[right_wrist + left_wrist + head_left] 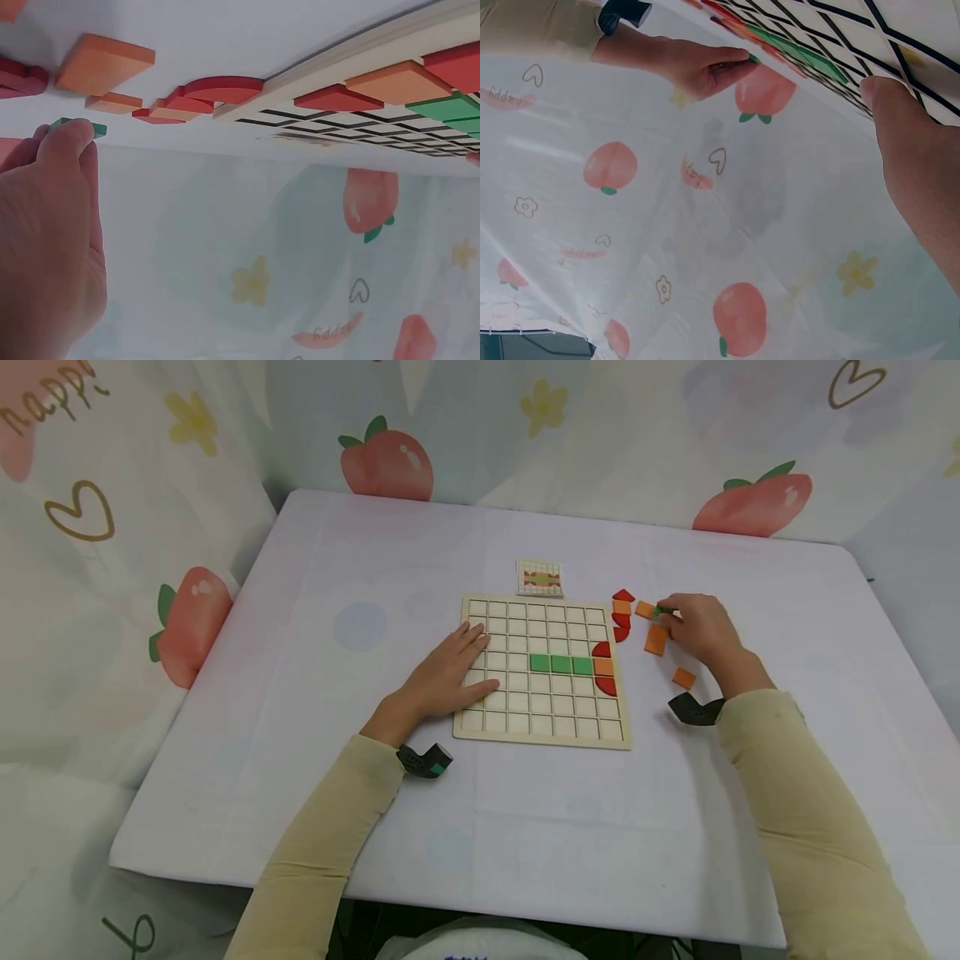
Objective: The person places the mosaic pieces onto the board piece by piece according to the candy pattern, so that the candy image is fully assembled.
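1. A small green wooden tile (663, 609) is being pinched between the fingertips of the right hand (697, 628), just off the right edge of the pale wooden grid board (545, 731), among loose orange square tiles (656, 639) and red curved tiles (621, 620) on the white tabletop (375, 568). Only a corner is being gripped, so the tile could be dropped or twisted while being lifted.
2. The neighbouring loose pieces are lying close by; they could be knocked or scattered by the knuckles.
3. The board is being steadied by the left hand (450, 672), lying flat with fingers spread over its left cells. If that pressure is being eased, the board could be shifted and the seated row of three green tiles (561, 664) disturbed.
4. The small pattern card (539, 577) is lying beyond the board; a cell could be misjudged against it.
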The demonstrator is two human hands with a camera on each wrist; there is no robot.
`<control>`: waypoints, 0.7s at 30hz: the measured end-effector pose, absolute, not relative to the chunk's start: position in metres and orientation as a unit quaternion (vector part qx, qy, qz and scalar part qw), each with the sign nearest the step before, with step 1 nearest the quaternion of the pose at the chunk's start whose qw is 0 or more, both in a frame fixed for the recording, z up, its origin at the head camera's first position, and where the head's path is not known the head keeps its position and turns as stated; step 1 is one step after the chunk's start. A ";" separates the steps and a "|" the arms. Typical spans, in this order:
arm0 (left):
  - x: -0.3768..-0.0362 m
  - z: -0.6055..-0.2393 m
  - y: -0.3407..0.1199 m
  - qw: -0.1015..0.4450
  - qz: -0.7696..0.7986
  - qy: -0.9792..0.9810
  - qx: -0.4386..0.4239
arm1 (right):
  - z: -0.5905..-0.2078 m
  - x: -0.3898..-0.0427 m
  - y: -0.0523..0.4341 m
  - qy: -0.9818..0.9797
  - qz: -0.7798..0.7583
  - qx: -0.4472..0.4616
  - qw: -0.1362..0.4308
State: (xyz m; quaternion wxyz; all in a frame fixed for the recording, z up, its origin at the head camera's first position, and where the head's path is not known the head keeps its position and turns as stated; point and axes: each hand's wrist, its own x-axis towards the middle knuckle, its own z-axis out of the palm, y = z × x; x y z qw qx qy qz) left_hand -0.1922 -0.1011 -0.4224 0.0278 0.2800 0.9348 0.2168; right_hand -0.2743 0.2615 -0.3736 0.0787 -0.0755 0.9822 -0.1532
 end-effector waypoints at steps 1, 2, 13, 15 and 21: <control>-0.192 -0.423 -0.101 0.027 0.218 0.935 0.280 | -0.374 -0.274 0.260 0.982 -0.154 -0.078 0.076; -0.192 -0.423 -0.101 0.025 0.218 0.934 0.281 | -0.373 -0.273 0.258 0.982 -0.155 -0.079 0.074; -0.193 -0.424 -0.101 0.023 0.217 0.934 0.284 | -0.369 -0.264 0.242 0.982 -0.153 -0.096 0.053; -0.193 -0.423 -0.101 0.022 0.216 0.934 0.285 | -0.368 -0.263 0.238 0.982 -0.149 -0.103 0.049; -0.192 -0.423 -0.100 0.023 0.214 0.935 0.283 | -0.373 -0.261 0.232 0.981 -0.137 -0.126 0.051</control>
